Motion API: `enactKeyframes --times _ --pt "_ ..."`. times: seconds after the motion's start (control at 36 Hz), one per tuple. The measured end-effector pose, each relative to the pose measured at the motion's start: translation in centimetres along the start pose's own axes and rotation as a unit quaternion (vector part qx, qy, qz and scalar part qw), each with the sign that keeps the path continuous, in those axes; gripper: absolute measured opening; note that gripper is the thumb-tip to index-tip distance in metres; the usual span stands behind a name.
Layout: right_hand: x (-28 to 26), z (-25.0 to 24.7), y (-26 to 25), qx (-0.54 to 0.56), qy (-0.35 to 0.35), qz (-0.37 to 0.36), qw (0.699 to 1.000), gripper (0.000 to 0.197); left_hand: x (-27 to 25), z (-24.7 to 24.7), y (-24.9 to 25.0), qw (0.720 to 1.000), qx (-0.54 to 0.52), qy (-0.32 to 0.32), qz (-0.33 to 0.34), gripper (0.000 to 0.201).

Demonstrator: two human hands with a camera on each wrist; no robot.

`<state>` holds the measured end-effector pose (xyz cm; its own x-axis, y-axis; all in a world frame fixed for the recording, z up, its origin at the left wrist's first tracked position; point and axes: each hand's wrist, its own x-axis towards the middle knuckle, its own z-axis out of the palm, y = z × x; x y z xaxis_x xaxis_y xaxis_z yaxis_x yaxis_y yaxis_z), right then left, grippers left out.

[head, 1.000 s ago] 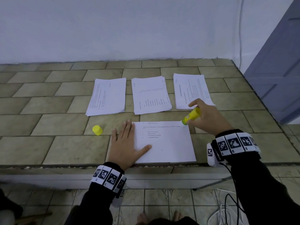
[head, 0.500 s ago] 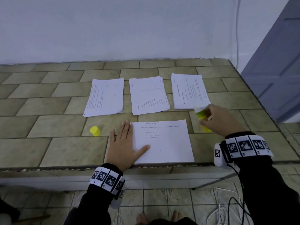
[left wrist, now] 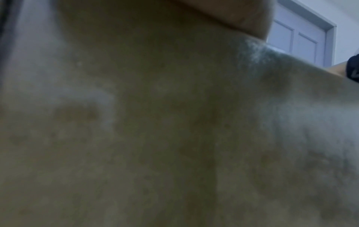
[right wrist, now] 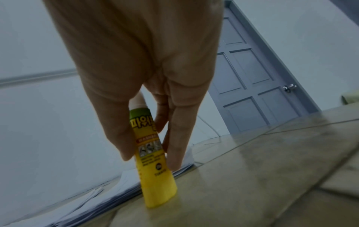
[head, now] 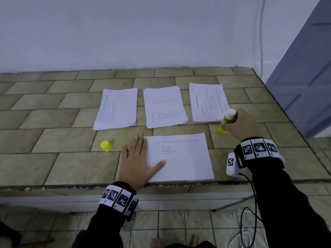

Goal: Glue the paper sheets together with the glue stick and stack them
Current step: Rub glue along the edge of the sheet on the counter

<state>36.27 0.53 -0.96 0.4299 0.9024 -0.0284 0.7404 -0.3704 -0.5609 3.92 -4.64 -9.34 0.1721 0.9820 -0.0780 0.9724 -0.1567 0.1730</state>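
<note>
We have the glue stick (head: 227,120) standing on its yellow base on the tiled worktop (head: 59,167), at about two o'clock from the sheet (head: 180,158) in front of us and just at the near right corner of the right-hand pile of papers (head: 208,102). Our right hand (head: 240,124) comes at it from the four o'clock side; the grip is narrow, thumb and fingers (right wrist: 174,147) closed lightly on the label partway up the tube, not yet let go as far as we can judge. The stick's long axis runs near vertical, leaning a little toward twelve o'clock, white glue end up and uncapped, base on the tile. Its yellow cap (head: 106,146) lies well apart at nine o'clock from the sheet, close to our left hand (head: 138,163), which lies flat with straight fingers on the sheet's left edge, thumb spread across the paper. The left wrist view is too blurred to add much, so we take that hand's pose from above. We judge that the next sheet must come from one of the three piles at twelve o'clock; the right hand is nearer to the right-hand pile, and would have to free itself of the stick first.
</note>
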Motion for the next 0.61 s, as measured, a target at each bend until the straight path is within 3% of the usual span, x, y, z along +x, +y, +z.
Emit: enactKeyframes --times 0.11,0.17,0.25,0.31,0.36,0.44,0.61 --pt "0.0 0.1 0.4 0.032 -0.002 0.001 0.999 0.058 0.0 0.0 0.0 1.0 0.004 0.005 0.009 0.12" --pt "0.0 0.1 0.2 0.05 0.052 -0.027 0.997 0.067 0.0 0.1 -0.1 1.0 0.007 0.002 0.012 0.121" --pt "-0.8 -0.4 -1.3 0.059 0.181 -0.125 0.974 0.05 0.0 0.1 -0.1 1.0 -0.003 0.008 0.013 0.12" --pt "-1.7 -0.8 -3.2 0.044 0.212 -0.2 0.956 0.034 0.0 0.1 -0.1 1.0 0.004 0.0 0.013 0.118" --pt "-2.2 -0.5 -4.9 0.031 0.186 -0.25 0.95 0.024 -0.1 0.0 -0.1 1.0 0.005 -0.003 0.013 0.116" --pt "-1.7 1.0 -6.9 0.036 0.089 -0.262 0.96 0.022 -0.2 -0.2 0.0 1.0 -0.001 -0.002 0.015 0.113" --pt "1.7 5.8 -8.4 -0.099 -0.08 -0.12 0.985 0.028 -0.3 -0.2 -0.1 0.999 -0.026 0.008 0.018 0.113"
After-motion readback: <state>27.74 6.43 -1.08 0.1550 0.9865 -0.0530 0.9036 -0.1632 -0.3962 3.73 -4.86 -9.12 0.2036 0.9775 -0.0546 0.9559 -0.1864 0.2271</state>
